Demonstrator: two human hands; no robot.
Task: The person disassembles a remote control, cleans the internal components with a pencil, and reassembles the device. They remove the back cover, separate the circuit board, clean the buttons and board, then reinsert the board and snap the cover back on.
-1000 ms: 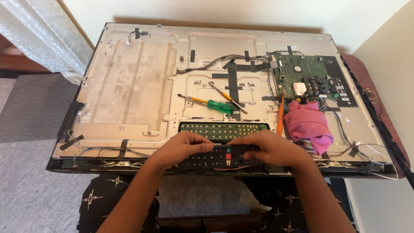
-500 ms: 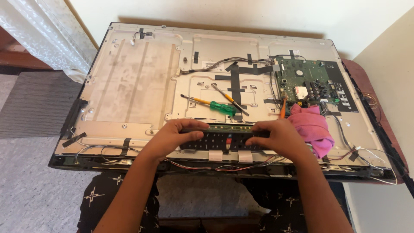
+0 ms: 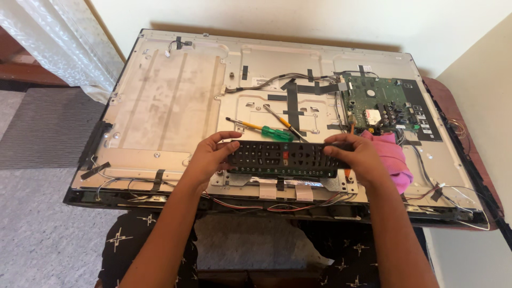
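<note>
Holding is judged to be the step in hand: a long black remote control point(image 3: 282, 158) is kept level, buttons up, just above the lower middle of an opened flat-screen TV's metal back panel point(image 3: 170, 106). Whether the remote touches the panel cannot be told.

The left hand point(image 3: 213, 154) is closed around the remote's left end, thumb on the near edge, fingers curled over the far edge. The right hand point(image 3: 354, 157) is clamped the same way on the right end. Neither hand is open; the remote is gripped by both.

A green-handled screwdriver point(image 3: 274, 133) is seen just beyond the remote, with a second, yellow-handled screwdriver point(image 3: 282, 121) crossed beside it. A pink cloth point(image 3: 397, 162) lies just right of the right hand, below the green circuit board point(image 3: 373, 101). Red and white wires point(image 3: 240, 205) run along the panel's near edge.

Any further move is judged to call for an even two-ended grip, so the remote is not tilted, and for clearance from the screwdrivers and the loose wires. Pressure on the buttons should be avoided.
</note>
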